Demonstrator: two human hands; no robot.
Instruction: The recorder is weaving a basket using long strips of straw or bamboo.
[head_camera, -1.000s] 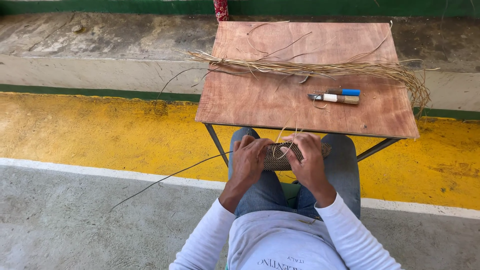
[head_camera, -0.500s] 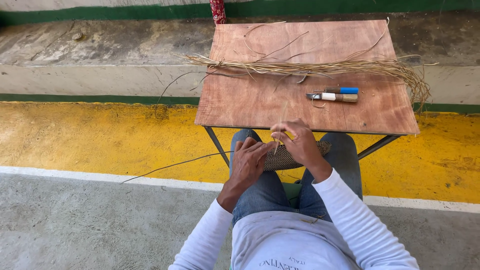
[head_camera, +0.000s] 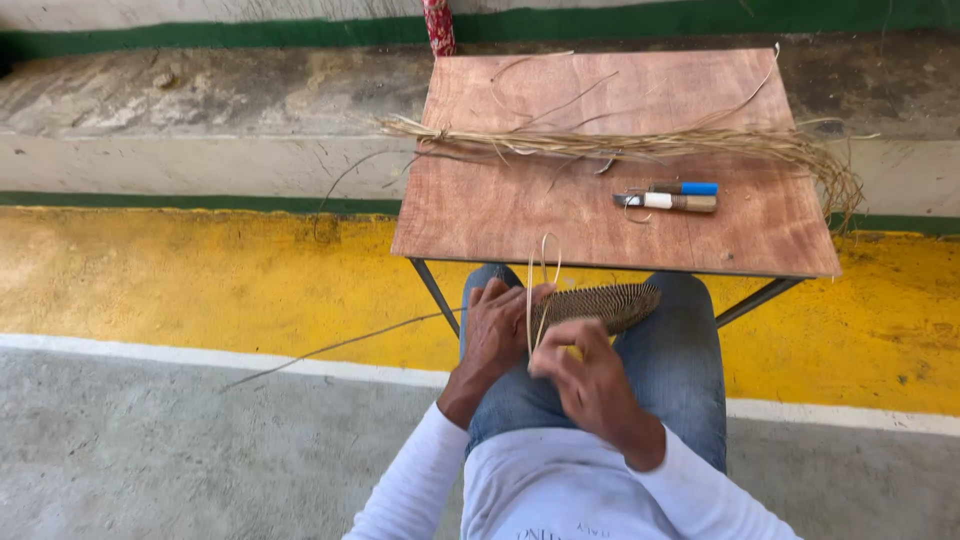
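Outdoor concrete floor, yellow painted band; brown plywood desk (head_camera: 560, 215) upper centre.

Flat oval woven straw piece (head_camera: 600, 303) on lap, frame centre.

Left hand (head_camera: 497, 330) clamped on its left end.

Right hand (head_camera: 580, 375) pinching pale straw strand loop (head_camera: 543, 290), wrist bent inward.

Judgement: keep strand taut, piece steady.

Dry straw bundle (head_camera: 640, 145) across desk.

no packages, labels, signs or screens are visible here. the only lettering is a small dark print on the white shirt (head_camera: 570, 495), at the bottom edge of the view, on the chest, seen upside down and cut by the frame. it is too small to tell its shape.
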